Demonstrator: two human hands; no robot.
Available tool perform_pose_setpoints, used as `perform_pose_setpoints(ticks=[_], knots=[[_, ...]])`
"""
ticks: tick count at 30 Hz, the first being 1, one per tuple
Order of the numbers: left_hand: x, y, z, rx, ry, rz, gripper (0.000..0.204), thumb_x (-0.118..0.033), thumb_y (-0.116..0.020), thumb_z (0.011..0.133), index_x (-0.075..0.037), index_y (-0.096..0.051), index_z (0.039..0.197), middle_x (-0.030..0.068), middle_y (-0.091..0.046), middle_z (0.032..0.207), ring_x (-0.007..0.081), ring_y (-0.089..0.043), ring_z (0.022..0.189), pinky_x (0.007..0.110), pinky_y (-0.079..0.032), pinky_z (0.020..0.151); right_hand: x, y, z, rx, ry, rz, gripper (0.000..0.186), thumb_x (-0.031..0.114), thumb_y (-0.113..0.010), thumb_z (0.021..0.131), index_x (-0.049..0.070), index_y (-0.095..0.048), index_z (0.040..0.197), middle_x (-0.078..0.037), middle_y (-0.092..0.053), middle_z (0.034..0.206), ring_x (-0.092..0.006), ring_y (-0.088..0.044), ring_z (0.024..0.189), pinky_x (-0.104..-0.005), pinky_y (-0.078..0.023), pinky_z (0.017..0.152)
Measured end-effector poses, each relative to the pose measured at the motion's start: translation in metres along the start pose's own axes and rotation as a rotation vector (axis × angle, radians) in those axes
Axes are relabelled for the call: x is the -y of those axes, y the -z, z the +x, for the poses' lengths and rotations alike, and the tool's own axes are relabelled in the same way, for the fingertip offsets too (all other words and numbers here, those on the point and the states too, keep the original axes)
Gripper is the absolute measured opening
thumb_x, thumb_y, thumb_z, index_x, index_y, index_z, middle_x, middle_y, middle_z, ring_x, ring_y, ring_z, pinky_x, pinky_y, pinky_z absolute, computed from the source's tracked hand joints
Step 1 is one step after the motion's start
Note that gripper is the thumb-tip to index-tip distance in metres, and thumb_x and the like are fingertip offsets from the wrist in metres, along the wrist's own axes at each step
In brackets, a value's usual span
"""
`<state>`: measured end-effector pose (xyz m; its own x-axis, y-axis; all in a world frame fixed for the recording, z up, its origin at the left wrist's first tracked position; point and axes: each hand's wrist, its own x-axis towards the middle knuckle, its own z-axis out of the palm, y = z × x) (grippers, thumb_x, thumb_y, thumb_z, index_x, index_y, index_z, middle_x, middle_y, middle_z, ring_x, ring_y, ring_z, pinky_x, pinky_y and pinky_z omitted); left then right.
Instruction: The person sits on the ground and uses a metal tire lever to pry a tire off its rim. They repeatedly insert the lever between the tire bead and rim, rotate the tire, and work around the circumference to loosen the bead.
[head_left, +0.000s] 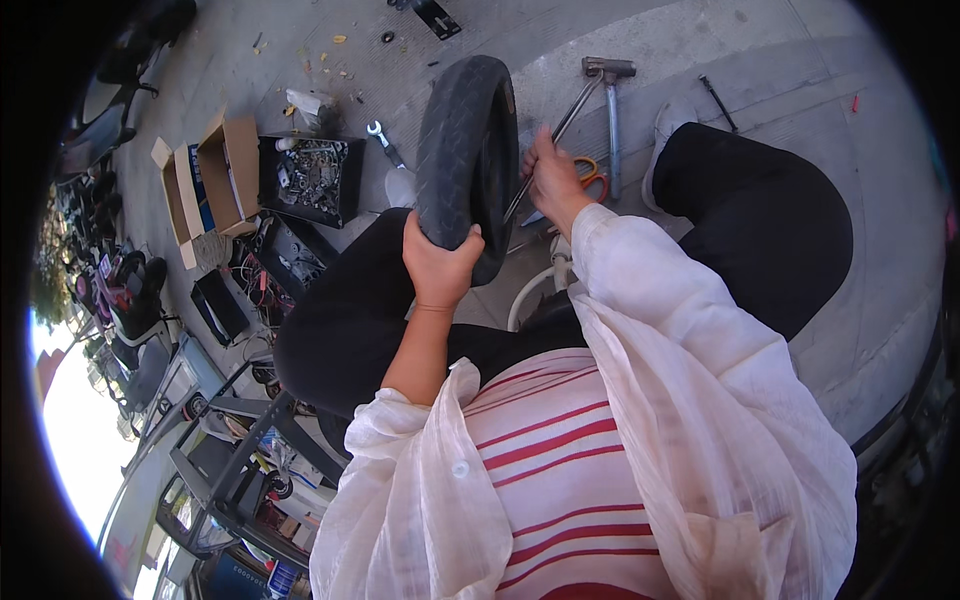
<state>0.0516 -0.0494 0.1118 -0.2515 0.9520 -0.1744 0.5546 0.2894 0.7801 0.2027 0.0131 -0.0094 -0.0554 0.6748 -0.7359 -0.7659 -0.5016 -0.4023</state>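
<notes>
A black rubber tire (463, 140) stands on edge between my knees. My left hand (440, 258) is closed round its lower near part, thumb on the inner side. My right hand (553, 178) grips a long thin metal bar (574, 112), whose lower end reaches the tire's inner edge; its exact contact there is hard to see. Beyond that hand, a hammer (613, 125) with a metal handle lies on the ground, its head by the bar's upper end. Orange-handled scissors (590, 172) lie partly hidden behind my right hand.
Left of the tire lie a wrench (384, 143), a black tray (352, 180) of small metal parts and open cardboard boxes (228, 170). A dark rod (718, 104) lies near my right shoe (672, 118). Parked scooters (135, 295) stand far left, with a metal-framed cart (255, 470) nearer.
</notes>
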Motion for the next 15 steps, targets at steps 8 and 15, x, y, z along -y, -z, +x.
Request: perform_pose_setpoints(ticks=[8, 15], knots=[[-0.008, -0.003, 0.000, 0.012, 0.018, -0.016, 0.050, -0.015, -0.080, 0.064, 0.006, -0.056, 0.102, 0.0137, -0.062, 0.088, 0.0208, -0.059, 0.079, 0.033, -0.049, 0.075, -0.023, -0.008, 0.003, 0.077, -0.091, -0.006, 0.058, 0.047, -0.043, 0.101, -0.004, -0.052, 0.126, -0.013, -0.063, 0.114, -0.0243, -0.060, 0.103, -0.0367, -0.046, 0.094], [0.000, -0.003, 0.004, 0.012, -0.015, -0.006, 0.049, -0.014, -0.079, 0.064, 0.005, -0.056, 0.102, 0.0119, -0.061, 0.088, 0.0191, -0.058, 0.079, 0.033, -0.049, 0.075, -0.037, 0.004, 0.033, 0.021, 0.193, -0.744, 0.055, 0.046, -0.040, 0.102, -0.006, -0.059, 0.106, -0.020, -0.065, 0.101, -0.0310, -0.061, 0.096, -0.0387, -0.045, 0.086]])
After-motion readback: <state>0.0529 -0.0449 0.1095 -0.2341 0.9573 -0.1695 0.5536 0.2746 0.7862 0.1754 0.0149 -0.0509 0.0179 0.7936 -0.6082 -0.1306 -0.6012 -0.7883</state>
